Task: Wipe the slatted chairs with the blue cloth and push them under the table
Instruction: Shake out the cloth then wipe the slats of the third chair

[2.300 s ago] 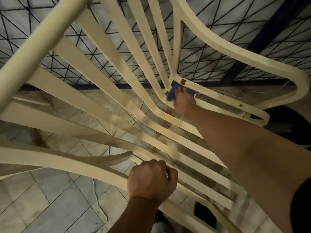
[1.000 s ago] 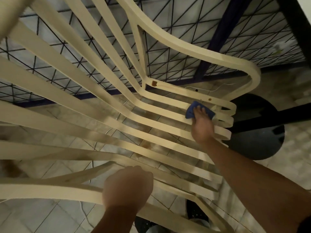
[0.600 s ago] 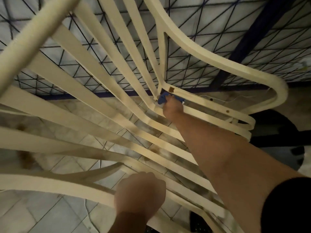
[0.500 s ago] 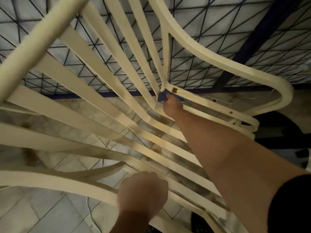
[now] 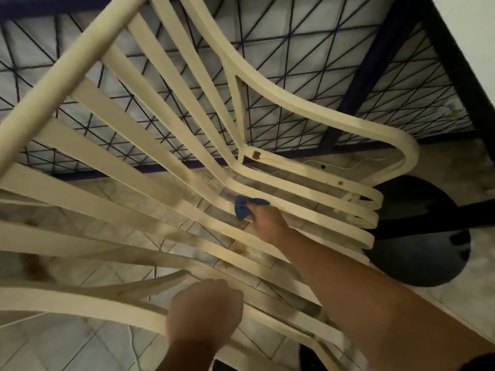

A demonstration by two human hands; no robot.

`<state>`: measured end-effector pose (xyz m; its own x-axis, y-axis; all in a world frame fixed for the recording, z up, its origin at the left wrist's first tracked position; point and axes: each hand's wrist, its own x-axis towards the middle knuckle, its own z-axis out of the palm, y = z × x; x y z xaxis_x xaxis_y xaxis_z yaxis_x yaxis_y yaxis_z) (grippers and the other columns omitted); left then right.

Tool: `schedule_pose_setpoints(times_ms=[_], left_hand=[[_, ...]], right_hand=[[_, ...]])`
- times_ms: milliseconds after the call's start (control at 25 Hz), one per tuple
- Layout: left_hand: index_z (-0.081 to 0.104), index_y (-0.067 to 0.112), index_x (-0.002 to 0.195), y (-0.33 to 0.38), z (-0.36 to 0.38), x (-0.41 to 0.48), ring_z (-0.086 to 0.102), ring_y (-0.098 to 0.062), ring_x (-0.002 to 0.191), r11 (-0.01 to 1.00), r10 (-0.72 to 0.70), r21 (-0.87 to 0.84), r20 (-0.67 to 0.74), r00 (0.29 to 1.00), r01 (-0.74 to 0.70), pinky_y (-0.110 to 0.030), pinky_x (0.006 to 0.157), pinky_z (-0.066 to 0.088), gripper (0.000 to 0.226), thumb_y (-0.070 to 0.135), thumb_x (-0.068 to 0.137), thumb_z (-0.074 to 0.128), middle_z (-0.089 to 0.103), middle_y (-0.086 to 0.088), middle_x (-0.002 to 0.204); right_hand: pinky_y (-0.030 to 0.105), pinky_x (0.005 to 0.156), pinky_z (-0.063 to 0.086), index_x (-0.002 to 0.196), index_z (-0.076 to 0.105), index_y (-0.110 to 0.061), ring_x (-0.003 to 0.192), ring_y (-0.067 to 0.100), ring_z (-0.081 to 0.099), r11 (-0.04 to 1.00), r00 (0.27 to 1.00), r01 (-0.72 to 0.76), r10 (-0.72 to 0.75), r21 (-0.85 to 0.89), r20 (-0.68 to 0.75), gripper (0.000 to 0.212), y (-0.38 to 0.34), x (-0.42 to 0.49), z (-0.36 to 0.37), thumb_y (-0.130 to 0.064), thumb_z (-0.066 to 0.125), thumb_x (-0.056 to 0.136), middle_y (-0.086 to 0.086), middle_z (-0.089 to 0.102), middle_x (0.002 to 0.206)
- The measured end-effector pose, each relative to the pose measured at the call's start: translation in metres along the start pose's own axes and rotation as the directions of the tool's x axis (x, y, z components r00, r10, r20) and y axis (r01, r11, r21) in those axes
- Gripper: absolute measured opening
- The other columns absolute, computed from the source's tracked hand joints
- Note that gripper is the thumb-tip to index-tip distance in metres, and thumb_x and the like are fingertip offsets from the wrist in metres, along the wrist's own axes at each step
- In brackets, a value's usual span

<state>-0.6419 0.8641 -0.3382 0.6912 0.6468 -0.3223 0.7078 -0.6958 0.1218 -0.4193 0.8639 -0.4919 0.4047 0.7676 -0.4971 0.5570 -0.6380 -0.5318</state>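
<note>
Down by the bend where seat meets back on the cream slatted plastic chair (image 5: 321,112), seen from the head camera, the person's right hand (image 5: 267,222) reaches in with the arm stretched long across the slats. Its fingers are bunched around a small crumpled blue cloth (image 5: 242,208), pressing it onto one of the middle slats, and the cloth pokes out past the fingertips on the left. Brown grime shows on the slats just beside it. Nearer the camera, the left hand (image 5: 203,314) is clenched over the chair's near curved armrest, knuckles up and fingers wrapped round the rail. The chair is tipped so that its slats fan out towards the upper left. Behind it stands a dark blue metal frame with criss-cross wire mesh (image 5: 369,73). A round black base (image 5: 417,253) lies on the pale tiled floor (image 5: 67,344) to the right, and a thin white cord (image 5: 132,341) trails across the tiles below the chair.
</note>
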Motion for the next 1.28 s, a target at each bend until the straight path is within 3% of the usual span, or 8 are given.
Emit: schedule_pose_setpoints(times_ms=[160,320,440,560,680,880,1040,1280], left_hand=[[0.049,0.021,0.044,0.002,-0.003,-0.001,0.042,-0.018,0.035,1.0,-0.008,-0.011,-0.018,1.0,0.007,-0.019,0.044,0.019,0.035,0.04,0.074,0.05,0.041,0.006,0.044],[0.046,0.024,0.043,0.003,-0.007,-0.001,0.026,-0.015,0.039,0.999,-0.031,-0.033,-0.032,0.999,0.03,-0.018,0.046,0.011,0.035,0.04,0.073,0.053,0.024,0.01,0.048],[0.043,0.024,0.049,0.003,-0.008,-0.001,0.031,-0.013,0.04,0.998,-0.052,0.031,0.027,0.998,0.051,-0.021,0.045,0.009,0.036,0.044,0.079,0.046,0.029,0.009,0.048],[0.046,0.024,0.061,0.002,-0.007,-0.002,0.042,-0.012,0.051,0.992,-0.077,0.103,0.021,0.997,0.075,-0.027,0.046,0.02,0.037,0.048,0.088,0.039,0.041,0.008,0.057],[0.046,0.024,0.06,0.005,-0.011,-0.001,0.038,-0.011,0.05,0.992,-0.096,0.086,0.063,0.993,0.091,-0.024,0.045,0.014,0.036,0.047,0.088,0.04,0.039,0.009,0.056],[0.043,0.024,0.053,0.005,-0.013,0.001,0.029,-0.012,0.045,0.998,-0.054,0.036,0.063,0.997,0.052,-0.023,0.046,0.007,0.033,0.042,0.08,0.049,0.045,0.007,0.049],[0.049,0.024,0.073,0.006,-0.011,0.0,0.042,-0.011,0.062,0.994,-0.076,0.079,0.028,0.997,0.074,-0.027,0.05,0.019,0.036,0.048,0.094,0.034,0.045,0.007,0.068],[0.036,0.023,0.052,0.0,-0.002,-0.002,0.033,-0.012,0.041,0.997,-0.051,0.054,0.01,0.999,0.05,-0.023,0.046,0.013,0.036,0.044,0.08,0.042,0.028,0.009,0.048]], right_hand=[[0.035,0.096,0.046,0.13,0.064,-0.013,0.117,0.031,0.063,0.899,0.965,-0.2,0.249,0.39,-0.081,0.028,0.041,-0.033,-0.019,-0.019,0.051,0.106,0.012,0.069,0.122],[0.036,0.092,0.054,0.123,0.061,-0.018,0.106,0.019,0.067,0.429,0.82,-0.105,0.548,0.897,-0.166,0.02,0.068,-0.095,-0.057,-0.016,0.051,0.106,0.007,0.067,0.115],[0.026,0.082,0.045,0.14,0.053,-0.012,0.112,0.019,0.062,0.515,0.565,-0.048,0.721,0.856,-0.402,0.034,0.081,-0.135,-0.087,-0.022,0.048,0.107,0.006,0.061,0.121],[0.034,0.101,0.04,0.15,0.046,-0.007,0.135,0.034,0.05,0.726,0.401,-0.186,0.671,0.662,-0.624,0.043,0.12,-0.131,-0.091,-0.02,0.045,0.109,0.019,0.054,0.145],[0.049,0.123,0.021,0.151,0.041,0.0,0.152,0.041,0.023,0.842,0.488,-0.306,0.539,0.444,-0.686,0.046,0.156,-0.093,-0.077,-0.017,0.043,0.108,0.027,0.029,0.161],[0.061,0.118,0.018,0.15,0.041,0.002,0.15,0.042,0.02,0.832,0.614,-0.526,0.515,0.177,-0.598,0.048,0.142,-0.043,-0.064,-0.016,0.045,0.105,0.024,0.029,0.162],[0.059,0.117,0.026,0.151,0.042,-0.003,0.15,0.041,0.025,0.886,0.769,-0.448,0.316,-0.116,-0.555,0.048,0.148,-0.04,-0.053,-0.021,0.043,0.107,0.023,0.034,0.16],[0.066,0.11,0.038,0.136,0.054,0.011,0.136,0.049,0.046,0.873,0.9,-0.273,0.084,-0.404,-0.427,0.057,0.195,-0.067,-0.078,0.001,0.072,0.083,0.032,0.052,0.143]])
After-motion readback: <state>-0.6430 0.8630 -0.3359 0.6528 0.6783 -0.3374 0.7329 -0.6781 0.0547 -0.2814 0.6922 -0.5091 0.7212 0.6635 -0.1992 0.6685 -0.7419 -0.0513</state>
